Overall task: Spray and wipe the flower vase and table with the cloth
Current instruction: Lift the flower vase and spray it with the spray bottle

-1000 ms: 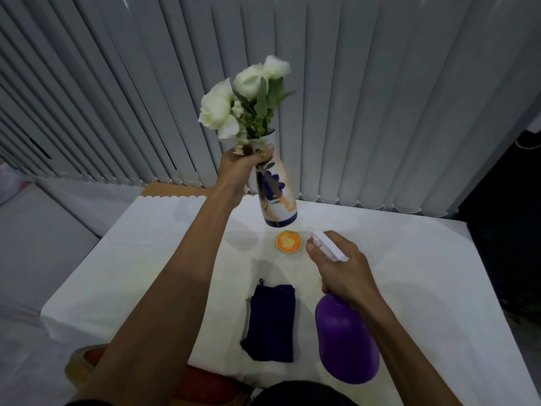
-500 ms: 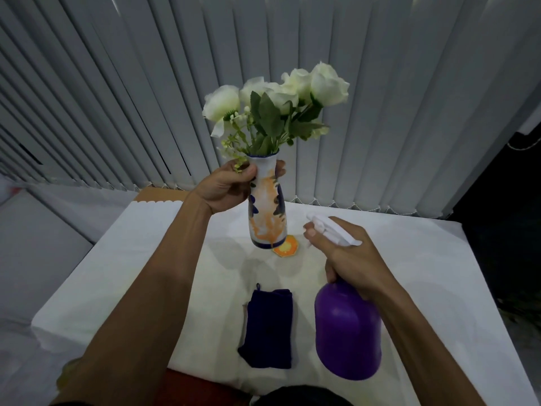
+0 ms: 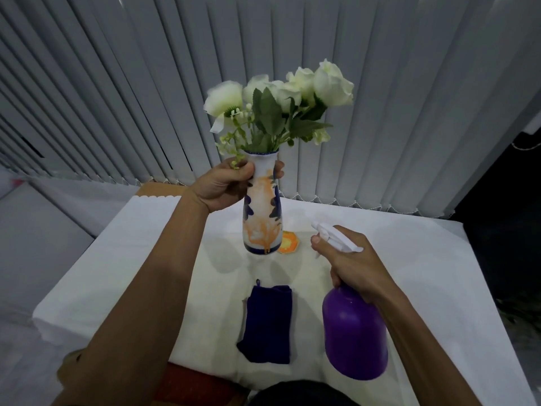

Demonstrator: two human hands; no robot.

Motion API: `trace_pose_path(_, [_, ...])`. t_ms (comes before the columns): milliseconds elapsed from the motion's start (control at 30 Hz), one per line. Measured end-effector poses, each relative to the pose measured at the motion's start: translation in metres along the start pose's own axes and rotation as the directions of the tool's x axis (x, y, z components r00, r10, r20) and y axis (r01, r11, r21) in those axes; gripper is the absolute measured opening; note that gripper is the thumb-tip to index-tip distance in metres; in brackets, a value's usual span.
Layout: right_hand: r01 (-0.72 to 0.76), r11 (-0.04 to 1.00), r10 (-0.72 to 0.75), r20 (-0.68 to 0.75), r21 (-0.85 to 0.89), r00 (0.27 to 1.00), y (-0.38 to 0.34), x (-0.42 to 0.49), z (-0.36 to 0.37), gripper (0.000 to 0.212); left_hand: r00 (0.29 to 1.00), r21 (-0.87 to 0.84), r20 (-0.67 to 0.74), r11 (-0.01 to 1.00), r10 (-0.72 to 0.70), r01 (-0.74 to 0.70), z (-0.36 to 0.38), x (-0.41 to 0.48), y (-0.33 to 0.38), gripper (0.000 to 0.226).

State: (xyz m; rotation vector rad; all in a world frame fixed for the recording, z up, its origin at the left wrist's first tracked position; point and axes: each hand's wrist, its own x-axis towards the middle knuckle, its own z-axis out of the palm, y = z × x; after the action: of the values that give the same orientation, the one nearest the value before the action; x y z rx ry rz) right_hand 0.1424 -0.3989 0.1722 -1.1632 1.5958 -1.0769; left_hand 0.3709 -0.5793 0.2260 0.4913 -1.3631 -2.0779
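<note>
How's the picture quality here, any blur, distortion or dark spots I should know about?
Head view: dim, cool light; the wide lens bows the vertical blinds outward at left. The leftmost white flower is smeared by motion blur, while the vase and purple spray bottle stay fairly sharp. The right edge falls into near-black shadow; soft shadows lie on the white tablecloth.

My vase (image 3: 261, 212) is white with orange and blue markings; my spray bottle (image 3: 354, 332) purple, the cloth (image 3: 267, 320) dark blue.
</note>
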Motion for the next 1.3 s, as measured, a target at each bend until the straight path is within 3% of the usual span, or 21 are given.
trace_pose_path(100, [-0.006,1.0,0.006,-0.025,0.017,1.0,0.015,-0.003,0.002,0.024,0.974,0.118,-0.223,0.993,0.042,-0.016,0.002,0.003,-0.014,0.062])
trace_pose_path(200, [-0.008,0.997,0.017,-0.111,0.08,0.994,0.028,0.0,0.006,0.007,0.88,0.294,-0.449,0.955,0.158,-0.022,0.008,0.006,-0.035,0.043])
trace_pose_path(333, [-0.025,0.998,0.036,-0.19,0.059,0.981,0.052,0.013,0.012,0.039,0.748,0.343,-0.63,0.939,0.21,0.026,0.016,0.006,-0.069,0.055])
trace_pose_path(400, [-0.016,0.998,0.028,-0.213,0.058,0.977,0.064,0.016,0.015,0.044,0.731,0.331,-0.65,0.943,0.207,0.028,0.018,0.004,-0.083,0.054])
trace_pose_path(533, [-0.009,0.993,0.043,-0.284,0.122,0.958,0.083,0.013,0.017,0.046,0.731,0.28,-0.665,0.958,0.154,0.054,0.02,0.0,-0.1,0.024])
trace_pose_path(600, [-0.005,0.992,0.042,-0.298,0.125,0.954,0.087,0.013,0.015,0.046,0.745,0.261,-0.655,0.963,0.125,0.068,0.019,-0.004,-0.106,0.02])
trace_pose_path(900, [-0.095,0.995,0.092,-0.365,0.01,0.926,0.09,0.002,0.019,0.046,0.775,0.241,-0.626,0.966,0.084,0.091,0.02,-0.021,-0.12,0.02])
trace_pose_path(1000, [-0.148,0.983,0.087,-0.428,-0.112,0.9,0.099,-0.019,0.025,0.038,0.785,0.268,-0.613,0.958,0.085,0.105,0.02,-0.03,-0.124,0.019])
trace_pose_path(1133, [-0.148,0.945,0.001,-0.449,-0.292,0.894,0.107,-0.05,0.038,0.042,0.775,0.308,-0.62,0.946,0.123,0.097,0.016,-0.043,-0.131,0.021])
trace_pose_path(1233, [-0.168,0.943,0.032,-0.423,-0.287,0.906,0.107,-0.066,0.061,0.042,0.746,0.31,-0.652,0.946,0.138,0.097,0.006,-0.059,-0.135,0.029])
trace_pose_path(1300, [-0.104,0.94,-0.017,-0.35,-0.325,0.937,0.109,-0.072,0.08,0.038,0.726,0.286,-0.676,0.953,0.125,0.102,-0.001,-0.072,-0.136,0.028])
